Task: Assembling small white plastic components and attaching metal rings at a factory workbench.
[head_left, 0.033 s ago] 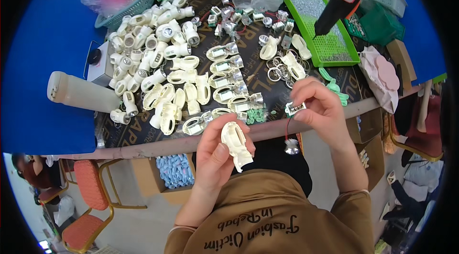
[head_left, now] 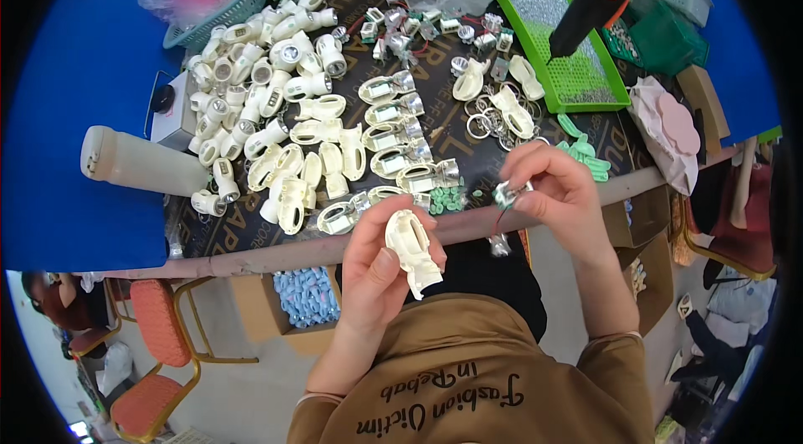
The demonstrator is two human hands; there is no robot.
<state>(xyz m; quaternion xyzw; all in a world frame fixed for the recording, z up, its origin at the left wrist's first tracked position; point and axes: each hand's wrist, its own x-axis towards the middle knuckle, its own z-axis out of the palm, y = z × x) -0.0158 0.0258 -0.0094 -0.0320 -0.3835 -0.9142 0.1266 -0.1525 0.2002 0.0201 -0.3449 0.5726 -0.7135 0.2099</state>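
At a crowded workbench, a person's left hand (head_left: 368, 273) is cradling a cream half-shell (head_left: 407, 247), its hollow side facing up, with the thumb pressing against its side and the fingers curling behind. The right hand (head_left: 559, 193) is pinching a small white-and-green module (head_left: 507, 194) between thumb and fingers, just beyond the table edge (head_left: 468, 227) and well apart from the shell. A red wire (head_left: 503, 214) is running down from the module toward a silver cup (head_left: 499, 245), which is hanging free and showing blurred.

Good handling here is likely calling for a light grip on the shell, since the thin wall could be flexing under a hard thumb, and for a pinch on the module's body rather than its wire. The dangling cup is probably needing steadying, as its weight could be tugging at the wire's joints; the wire should be staying clear of the shell's rim. On the table, filled half-shells (head_left: 389, 142) are lying in a column, offering a likely guide to orientation.
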